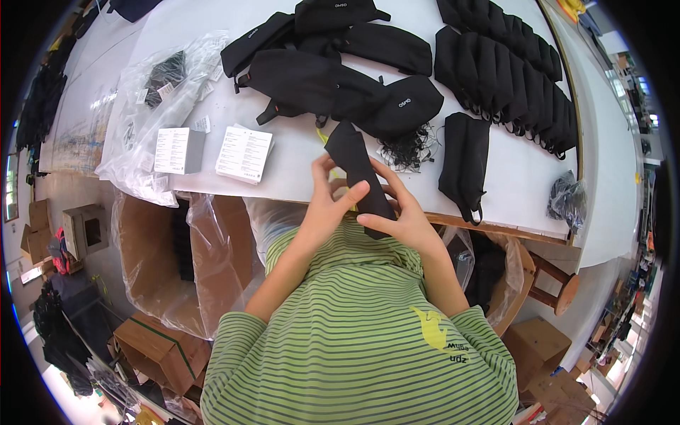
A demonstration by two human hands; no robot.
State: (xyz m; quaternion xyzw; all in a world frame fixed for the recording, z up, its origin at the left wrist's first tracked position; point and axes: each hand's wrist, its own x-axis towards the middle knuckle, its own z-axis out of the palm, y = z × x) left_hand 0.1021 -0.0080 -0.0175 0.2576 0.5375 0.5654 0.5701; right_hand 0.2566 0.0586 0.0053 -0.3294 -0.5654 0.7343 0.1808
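Between my two hands, in front of my body at the table's near edge, is a narrow black fabric pouch (358, 166). My left hand (327, 205) grips its left side, thumb laid toward the pouch. On the other side my right hand (411, 218) has its fingers behind the fabric and its thumb across the lower end. Just beyond lies a loose heap of black pouches (304, 81). A small tangle of thin black cords (411, 150) sits right of the held pouch. One more black pouch (464, 157) lies by itself farther right.
Two stacks of white printed cards (244, 154) stand left on the white table (283, 166), beside a clear plastic bag (134, 134). Rows of black pouches (506, 81) line the far right. Plastic-lined cardboard boxes (163, 248) and a wooden stool (559, 287) are below the edge.
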